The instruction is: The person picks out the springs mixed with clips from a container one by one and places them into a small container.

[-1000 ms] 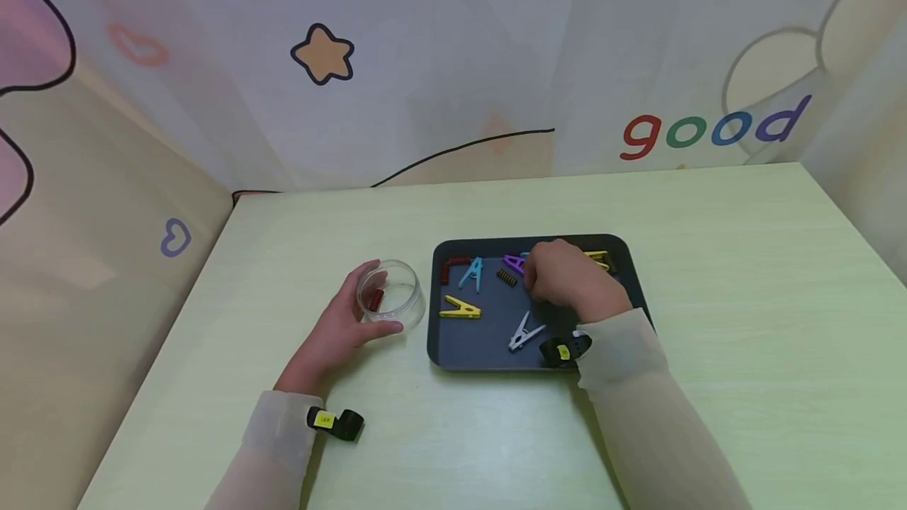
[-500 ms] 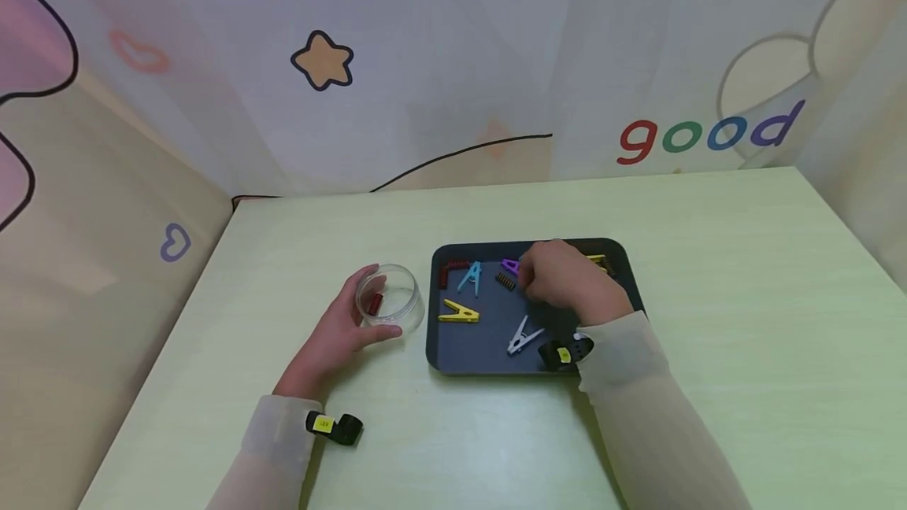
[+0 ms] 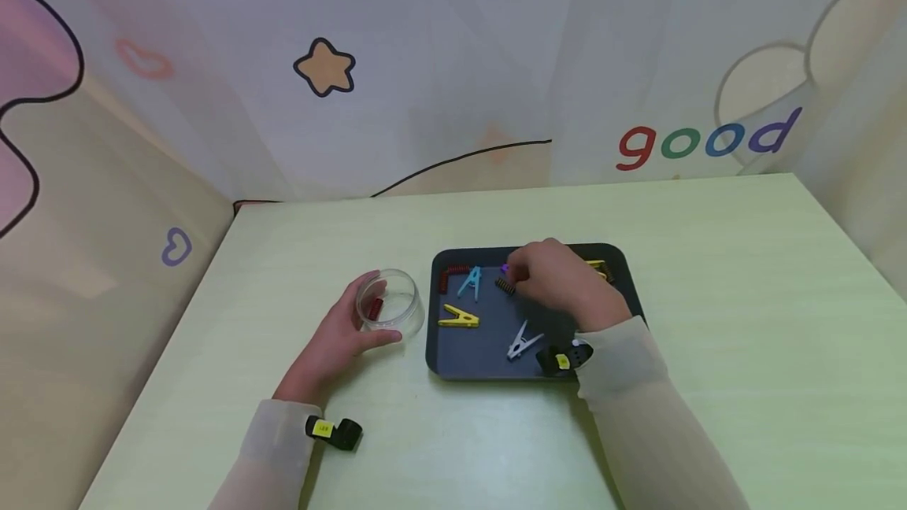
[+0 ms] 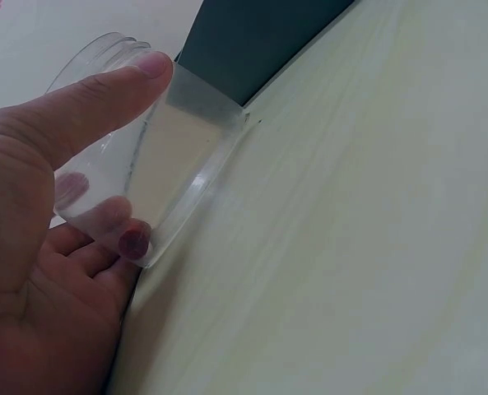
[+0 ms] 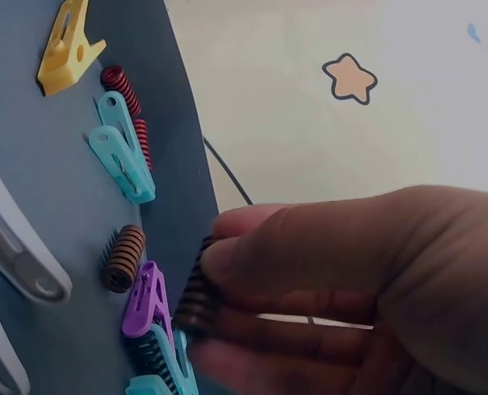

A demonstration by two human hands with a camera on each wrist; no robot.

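My left hand point(image 3: 333, 341) grips a clear plastic jar point(image 4: 196, 152) left of the tray, thumb on one side and fingers round the other. Inside the jar lies a red spring point(image 3: 375, 308). Over the dark grey tray point(image 3: 453, 368), my right hand point(image 3: 563, 278) pinches a dark spring point(image 5: 196, 300) between thumb and fingers, plainest in the right wrist view. Below it in the tray are a brown-black spring point(image 5: 124, 257) and a purple clip point(image 5: 148, 298), which the hand mostly hides in the head view. Blue clips with another spring lie beside the purple one.
Also in the tray are a light blue clip point(image 3: 471, 282), two red springs point(image 5: 122, 89), a yellow clip point(image 3: 459, 316), a white clip point(image 3: 523, 341) and more yellow at the far right corner. The pale table point(image 3: 723, 297) meets a printed cloth backdrop point(image 3: 460, 61).
My right hand has shifted a little left over the tray and now covers more of the purple clip. The left hand and jar stay in place; the head view has tilted slightly.
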